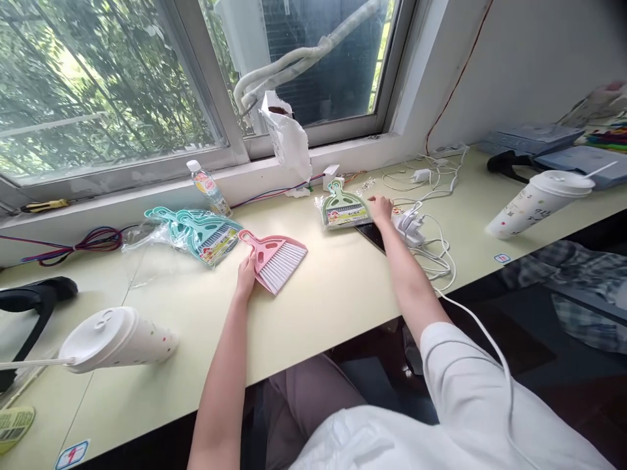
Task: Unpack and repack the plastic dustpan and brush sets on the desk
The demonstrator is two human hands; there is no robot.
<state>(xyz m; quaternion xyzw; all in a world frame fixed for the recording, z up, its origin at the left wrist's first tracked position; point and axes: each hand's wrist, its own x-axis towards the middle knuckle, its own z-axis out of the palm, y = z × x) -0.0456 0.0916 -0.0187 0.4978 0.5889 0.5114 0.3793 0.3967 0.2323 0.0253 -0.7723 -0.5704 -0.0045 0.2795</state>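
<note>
My left hand (246,274) grips the left edge of a pink dustpan (268,248), which has a white-bristled brush (283,266) nested in it. Farther back on the table, my right hand (381,207) has its fingers closed at the right edge of a green dustpan and brush set (345,207) in clear wrapping with a printed label. Left of the pink set lie several teal dustpan and brush sets (200,232), overlapping in clear plastic. Part of a dark flat object (371,236) shows beneath my right wrist.
White chargers and cables (414,230) tangle right of my right forearm. Lidded cups with straws stand at the left (122,336) and right (541,202). A bottle (209,188) leans by the window sill. Coiled wires (98,240) lie at the far left.
</note>
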